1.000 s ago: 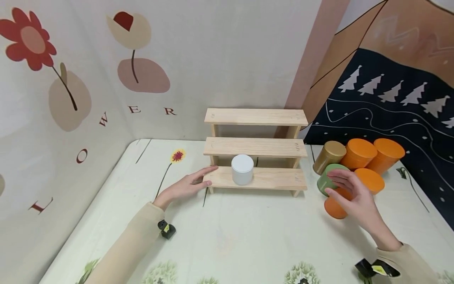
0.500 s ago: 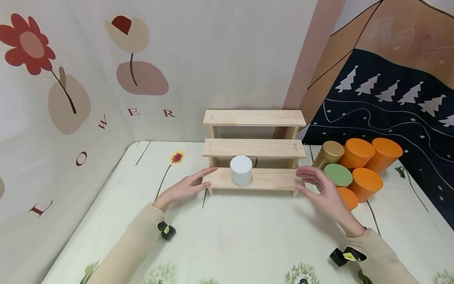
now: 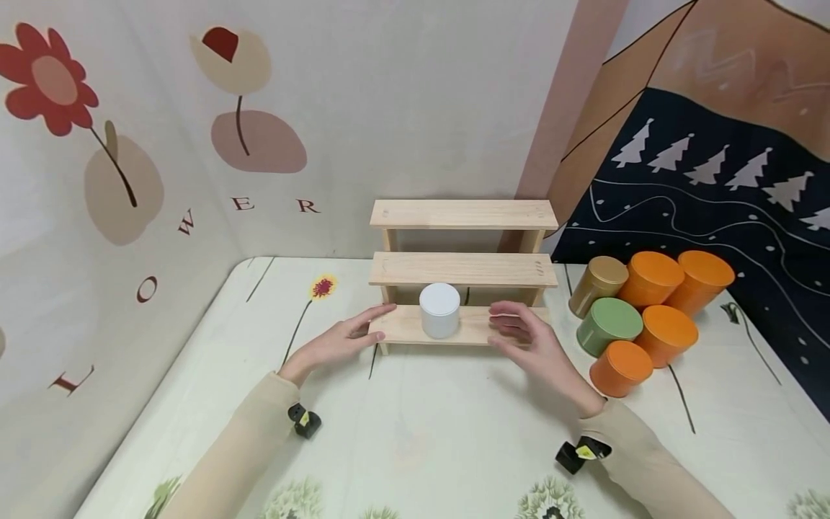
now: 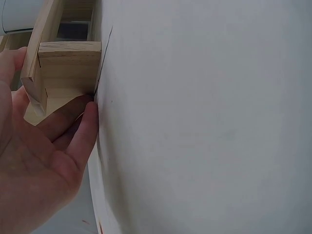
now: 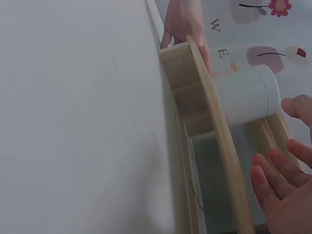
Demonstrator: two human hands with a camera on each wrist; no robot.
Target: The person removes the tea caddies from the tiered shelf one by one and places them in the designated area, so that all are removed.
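Observation:
A small three-step wooden shelf (image 3: 463, 268) stands against the back wall. On its lowest step sits a white lidded jar (image 3: 439, 311), upright and left of the middle. My left hand (image 3: 337, 346) holds the left end of that lowest step; in the left wrist view its fingers (image 4: 66, 119) bend round the board's end, some beside the leg near the table. Over the right part of the same step, my right hand (image 3: 534, 349) reaches toward the jar with parted, gently curved fingers and holds nothing. The right wrist view shows a gap between its fingers (image 5: 280, 178) and the jar (image 5: 243, 95).
Right of the shelf, several orange canisters (image 3: 671, 335) stand clustered with a green canister (image 3: 609, 326) and a gold canister (image 3: 599, 285). A pale flower-printed cloth covers the table (image 3: 415, 432). Printed fabric hangs behind as the wall (image 3: 389, 94).
My right hand has moved left from above the canisters to over the lowest step, closer to the white jar. My left hand stays at the shelf's end. The jar has not moved.

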